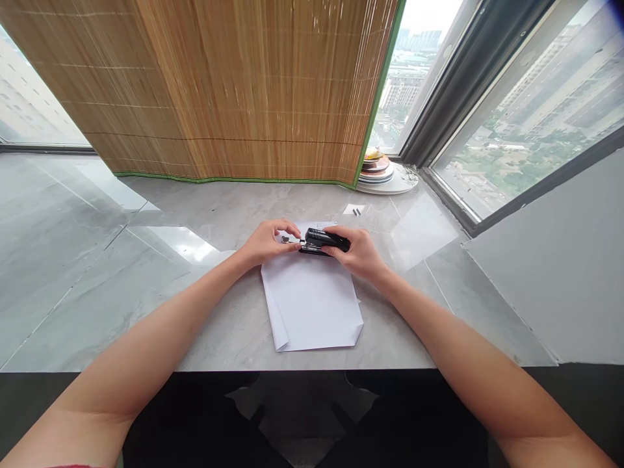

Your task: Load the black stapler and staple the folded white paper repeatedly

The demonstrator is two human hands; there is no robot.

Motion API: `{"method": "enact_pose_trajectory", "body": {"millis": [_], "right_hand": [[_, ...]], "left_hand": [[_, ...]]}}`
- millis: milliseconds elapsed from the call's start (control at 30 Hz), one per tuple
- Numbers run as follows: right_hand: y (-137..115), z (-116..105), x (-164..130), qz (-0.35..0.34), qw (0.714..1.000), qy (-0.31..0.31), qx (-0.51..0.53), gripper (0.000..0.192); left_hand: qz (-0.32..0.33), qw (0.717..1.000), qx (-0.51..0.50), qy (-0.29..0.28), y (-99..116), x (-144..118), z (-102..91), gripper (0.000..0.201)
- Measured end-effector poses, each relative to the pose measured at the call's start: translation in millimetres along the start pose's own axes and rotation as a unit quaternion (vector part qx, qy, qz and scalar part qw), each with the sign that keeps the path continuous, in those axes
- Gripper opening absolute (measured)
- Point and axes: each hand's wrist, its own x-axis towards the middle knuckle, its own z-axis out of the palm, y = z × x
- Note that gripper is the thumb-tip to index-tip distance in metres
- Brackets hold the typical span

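A black stapler (327, 240) lies across the top part of some white paper (312, 302). My right hand (359, 252) is closed around the stapler's right end, thumb below and fingers above. At its left end, the thumb and forefinger of my left hand (268, 243) pinch close together by the metal part. A small shiny metal piece (285, 240) shows between those left fingers; its kind is unclear. The paper has folded corners at its lower left and lower right.
Beyond the hands, two short dark strips (356, 212) lie beside a small white scrap (349, 209). Stacked plates (377, 173) stand in the window corner. A bamboo blind (244, 91) hangs behind the grey marbled counter (146, 279). A white wall (550, 260) borders the right side.
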Motion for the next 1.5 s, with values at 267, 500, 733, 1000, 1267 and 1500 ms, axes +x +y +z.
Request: {"method": "enact_pose_trajectory", "body": {"millis": [267,500,733,1000,1267,1500], "right_hand": [[5,-11,2,0.009,1.0,0.003,0.018,0.03],[15,-31,6,0.012,0.999,0.004,0.047,0.031],[-1,-22,-1,-0.069,0.991,-0.085,0.074,0.027],[-15,-9,-6,-0.084,0.991,-0.083,0.055,0.025],[5,-33,6,0.021,0.999,0.018,-0.019,0.029],[50,-68,17,0.157,0.978,0.072,-0.116,0.035]], "left_hand": [[-0.006,1.0,0.01,0.02,-1,-1,-2.3,0.026],[0.024,0.998,-0.018,0.063,-1,-3,-7.4,0.023],[0.129,0.991,-0.035,0.014,0,-1,7.6,0.042],[0.116,0.993,-0.013,-0.01,2,-1,4.1,0.055],[0.051,0.984,0.116,0.124,-20,3,-10.9,0.025],[0.044,0.964,0.263,-0.008,-40,6,-6.2,0.048]]}}
